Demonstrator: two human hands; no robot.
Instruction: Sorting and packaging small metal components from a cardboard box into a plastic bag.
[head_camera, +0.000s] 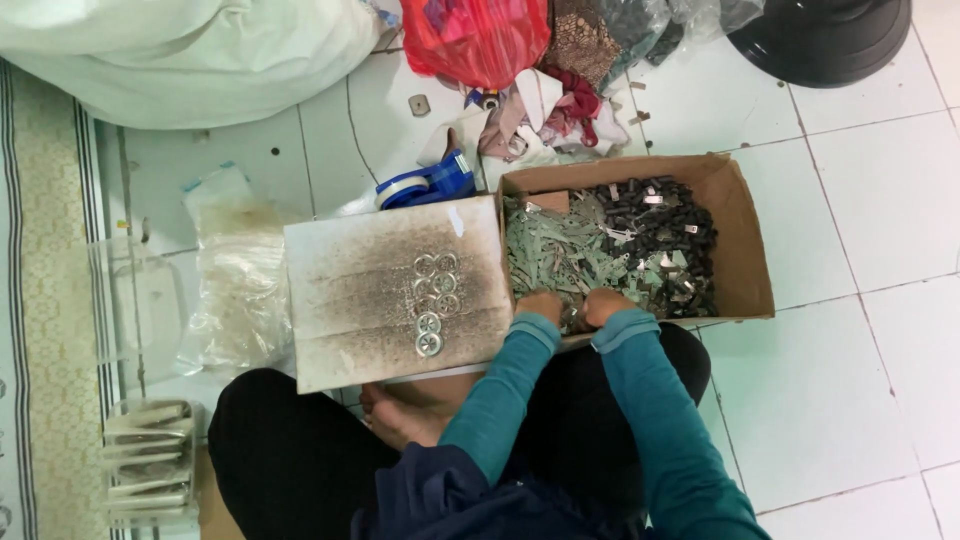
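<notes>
Both hands, left hand (541, 305) and right hand (606, 303), dig curled into the open brown cardboard box (745, 250) of flat grey-green metal strips (560, 250) and small dark parts (665, 225); what they grasp cannot be told.

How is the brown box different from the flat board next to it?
The cardboard box has raised walls and is heaped with small metal parts; the flat board has no walls and carries only a few round rings. The box is clean brown, the board pale and smudged dark. Both sit on the tiled floor.
</notes>
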